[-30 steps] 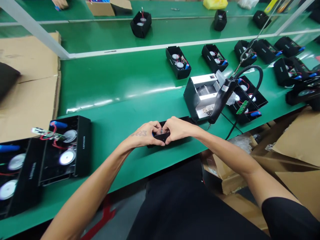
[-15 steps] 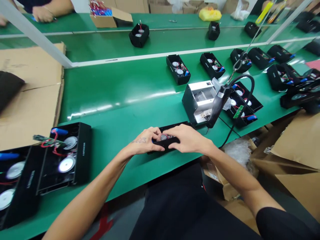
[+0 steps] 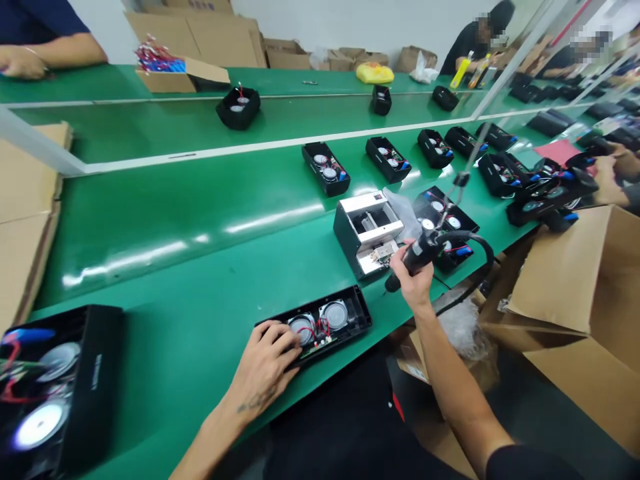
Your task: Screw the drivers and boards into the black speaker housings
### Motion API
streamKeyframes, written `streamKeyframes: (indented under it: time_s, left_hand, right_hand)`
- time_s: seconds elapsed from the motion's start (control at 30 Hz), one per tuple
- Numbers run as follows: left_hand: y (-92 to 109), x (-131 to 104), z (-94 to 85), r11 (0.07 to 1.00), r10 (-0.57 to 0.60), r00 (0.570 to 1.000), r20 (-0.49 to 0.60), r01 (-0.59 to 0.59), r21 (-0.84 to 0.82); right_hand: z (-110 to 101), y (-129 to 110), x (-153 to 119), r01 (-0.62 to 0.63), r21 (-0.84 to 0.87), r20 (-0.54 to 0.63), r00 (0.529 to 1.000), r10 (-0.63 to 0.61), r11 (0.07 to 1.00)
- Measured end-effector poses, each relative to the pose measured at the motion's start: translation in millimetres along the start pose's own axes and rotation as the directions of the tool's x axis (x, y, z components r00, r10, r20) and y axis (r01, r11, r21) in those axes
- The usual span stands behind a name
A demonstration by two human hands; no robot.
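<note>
A black speaker housing (image 3: 357,313) with two round drivers, red wires and a small green circuit board lies in front of me on the green bench. My left hand (image 3: 267,357) grips its left end, with the fingers curled over the rim and the thumb along the near side. To the right, my right hand (image 3: 414,277) is wrapped round a black electric screwdriver (image 3: 420,252) that hangs from a cord. The screwdriver's tip points down near the bench, apart from the housing. Right behind it stands a screw feeder (image 3: 367,233) with a silver top.
More speaker housings (image 3: 326,168) stand along the conveyor and to the right. Another open housing (image 3: 95,387) is at the left front. Cardboard boxes (image 3: 555,293) fill the right side below the bench. Co-workers (image 3: 470,47) sit across and farther along the line.
My right hand has left the housing and taken hold of the hanging screwdriver. My left hand has stayed at the housing's left end. The view has turned to the right.
</note>
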State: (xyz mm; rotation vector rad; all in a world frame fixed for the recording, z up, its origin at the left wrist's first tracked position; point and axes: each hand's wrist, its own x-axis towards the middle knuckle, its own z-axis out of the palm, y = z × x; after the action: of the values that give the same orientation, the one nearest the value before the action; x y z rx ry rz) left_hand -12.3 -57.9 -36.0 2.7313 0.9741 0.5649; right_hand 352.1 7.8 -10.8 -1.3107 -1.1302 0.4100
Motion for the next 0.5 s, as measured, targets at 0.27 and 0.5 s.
streamKeyframes:
  time_s: [0.27, 0.5]
  left_hand:
    - [-1.7, -5.1, 2.7, 1.0, -0.004, 0.997, -0.081, 0.005, 0.017]
    - [-15.2, -30.1, 20.7, 0.998, -0.013, 0.998, -0.067, 0.018, 0.068]
  right_hand:
    - [12.1, -15.4, -7.0, -0.27, 0.23, 0.177, 0.956, 0.233, 0.935]
    - [6.8, -32.0, -0.1, -0.194, 0.261, 0.063, 0.981, 0.184, 0.946]
